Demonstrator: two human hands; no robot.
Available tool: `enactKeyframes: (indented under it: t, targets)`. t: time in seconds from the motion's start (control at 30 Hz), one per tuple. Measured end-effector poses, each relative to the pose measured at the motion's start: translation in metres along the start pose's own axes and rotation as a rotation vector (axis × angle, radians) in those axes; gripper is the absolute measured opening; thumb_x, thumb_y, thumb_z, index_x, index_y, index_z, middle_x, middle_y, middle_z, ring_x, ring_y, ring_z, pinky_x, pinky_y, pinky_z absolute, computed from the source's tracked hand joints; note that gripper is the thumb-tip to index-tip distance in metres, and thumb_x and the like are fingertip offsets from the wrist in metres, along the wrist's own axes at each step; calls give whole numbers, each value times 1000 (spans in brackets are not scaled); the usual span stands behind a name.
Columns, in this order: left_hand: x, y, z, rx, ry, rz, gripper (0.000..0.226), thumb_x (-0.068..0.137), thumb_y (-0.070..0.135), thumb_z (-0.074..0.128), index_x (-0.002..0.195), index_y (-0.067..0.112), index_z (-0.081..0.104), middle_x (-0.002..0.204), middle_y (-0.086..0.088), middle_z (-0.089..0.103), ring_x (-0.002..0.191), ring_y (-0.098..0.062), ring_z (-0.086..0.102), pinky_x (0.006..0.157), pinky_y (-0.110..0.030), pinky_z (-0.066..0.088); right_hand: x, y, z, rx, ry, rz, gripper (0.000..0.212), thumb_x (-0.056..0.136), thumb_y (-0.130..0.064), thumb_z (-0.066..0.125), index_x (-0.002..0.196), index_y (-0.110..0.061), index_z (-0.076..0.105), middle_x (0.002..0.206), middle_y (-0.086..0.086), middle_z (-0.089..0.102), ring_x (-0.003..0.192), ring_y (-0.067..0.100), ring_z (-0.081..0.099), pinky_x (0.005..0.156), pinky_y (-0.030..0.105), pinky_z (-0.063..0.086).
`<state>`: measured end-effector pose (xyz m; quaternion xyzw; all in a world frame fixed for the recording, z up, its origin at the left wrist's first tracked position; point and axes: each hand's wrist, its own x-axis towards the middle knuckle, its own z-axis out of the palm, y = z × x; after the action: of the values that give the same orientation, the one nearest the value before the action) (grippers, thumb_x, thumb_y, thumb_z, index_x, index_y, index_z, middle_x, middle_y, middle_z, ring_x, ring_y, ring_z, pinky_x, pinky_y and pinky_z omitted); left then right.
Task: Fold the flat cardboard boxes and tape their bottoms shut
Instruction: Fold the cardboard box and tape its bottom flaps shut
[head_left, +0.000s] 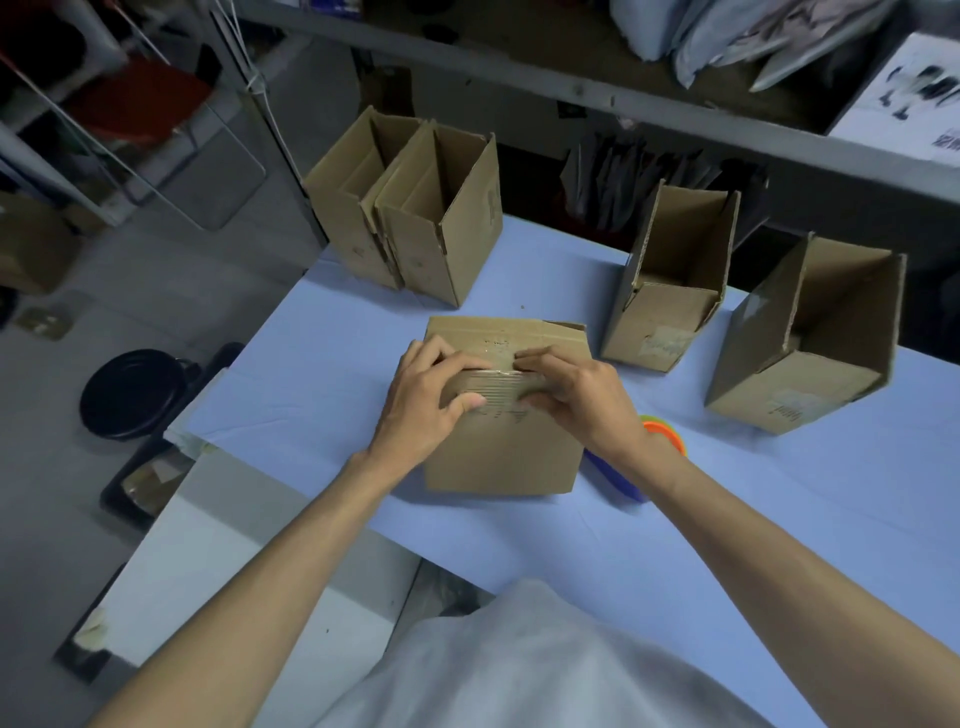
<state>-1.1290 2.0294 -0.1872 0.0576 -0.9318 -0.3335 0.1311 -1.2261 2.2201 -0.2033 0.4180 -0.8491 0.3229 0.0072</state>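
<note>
A brown cardboard box (506, 452) lies on the blue table (322, 395) right in front of me. A shiny strip of clear tape (491, 372) runs across its upper face. My left hand (423, 397) and my right hand (579, 397) sit on either side of that strip. Bent fingers above and thumbs below pinch the taped band of cardboard between them. Two folded boxes stand open at the back left (358, 218) (447, 234). Two more lie open at the right (670, 296) (810, 343).
A tape dispenser (662, 431) with orange, green and blue parts lies just right of my right wrist, partly hidden by it. A grey shelf (597, 83) overhangs the table's far side. Left of the table edge, a black round stool (130, 395) stands on the floor.
</note>
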Motion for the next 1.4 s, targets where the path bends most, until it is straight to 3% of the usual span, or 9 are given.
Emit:
enactKeyframes:
  t: [0.13, 0.27, 0.37, 0.5, 0.7, 0.93, 1.07, 1.17, 1.4]
  targets:
    - [4, -1, -5, 8, -90, -23, 53, 61, 22, 87, 110, 25, 66, 94, 8, 42, 91, -8, 37, 85, -13, 31, 2, 3, -11, -29, -154, -17, 62, 64, -10, 84, 122, -12, 63, 128, -2, 61, 111, 21, 60, 80, 34, 54]
    - [6, 11, 0, -121, 69, -112, 15, 80, 29, 75, 94, 23, 70, 88, 9, 51, 92, -12, 44, 86, -18, 38, 10, -13, 1, -128, 5, 44, 50, 69, -44, 80, 109, -19, 65, 106, -8, 64, 93, 19, 62, 60, 33, 50]
    - [5, 11, 3, -167, 83, -151, 10, 82, 23, 73, 91, 21, 73, 85, 9, 51, 92, -14, 45, 84, -15, 36, 5, -15, 10, -115, 68, 42, 42, 68, -29, 81, 105, -16, 65, 100, -4, 63, 90, 20, 59, 56, 32, 48]
    - [7, 5, -4, -183, -18, -143, 23, 77, 18, 77, 98, 24, 73, 87, 8, 48, 92, -13, 44, 84, -10, 34, 1, -3, -4, -67, -144, -14, 67, 63, -11, 81, 125, -16, 56, 123, -5, 55, 108, 18, 52, 68, 37, 52]
    - [1, 11, 6, -100, 119, -120, 16, 78, 31, 75, 94, 30, 75, 77, 4, 44, 83, -14, 42, 79, -23, 40, 9, -21, 8, -97, 127, -37, 21, 79, -29, 72, 97, -19, 75, 85, -5, 68, 77, 20, 64, 50, 25, 46]
    - [2, 9, 15, -98, 207, -114, 6, 76, 22, 74, 81, 19, 77, 69, 13, 41, 75, -11, 38, 74, -30, 38, 6, -14, 10, -115, 183, 43, 19, 78, -35, 70, 84, -17, 74, 80, -5, 72, 74, 22, 69, 47, 34, 52]
    - [5, 6, 8, -170, 138, -104, 13, 75, 23, 78, 88, 22, 77, 85, 9, 52, 88, -9, 47, 84, -19, 38, 1, -10, 11, -102, 194, 29, 19, 83, -29, 62, 84, -13, 73, 85, -2, 72, 76, 26, 70, 49, 38, 54]
    - [3, 4, 4, 46, 27, 62, 23, 84, 40, 63, 99, 25, 72, 105, 11, 62, 100, -9, 52, 90, -18, 31, 3, -9, 12, -113, 179, 45, 19, 83, -27, 58, 79, -13, 70, 77, -1, 69, 68, 28, 67, 46, 40, 51]
    - [2, -2, 2, 142, -3, 159, 35, 88, 42, 53, 108, 20, 71, 110, 7, 68, 104, -12, 57, 90, -23, 33, -5, -10, 6, -148, 194, -20, 33, 89, -39, 50, 91, -16, 74, 96, -6, 73, 81, 21, 71, 48, 33, 53]
